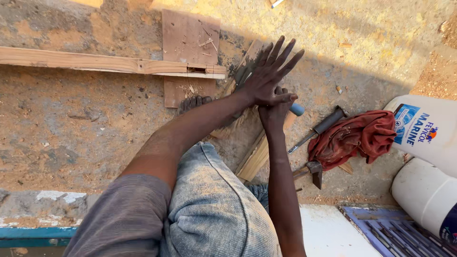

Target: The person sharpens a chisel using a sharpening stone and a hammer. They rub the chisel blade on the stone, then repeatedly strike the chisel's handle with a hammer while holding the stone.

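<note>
My right hand (pixel 273 114) is closed around a tool with a grey-blue handle (pixel 297 109); only the handle end shows, so I cannot tell what kind of tool it is. My left hand (pixel 269 74) is spread flat with its fingers apart, and the heel of the palm presses on top of the right fist. Both hands are over a narrow wooden plank (pixel 253 157) that runs diagonally across the sandy ground. My foot's toes (pixel 193 102) show just left of the plank, under my left forearm.
A long wooden batten (pixel 71 61) crosses a plywood piece (pixel 190 35) at the upper left. To the right lie a dark-handled chisel (pixel 320 128), a red cloth (pixel 357 135), a hammer head (pixel 313 170) and two white jugs (pixel 423 131), (pixel 421 195). A blue grating (pixel 395 233) sits at the bottom right.
</note>
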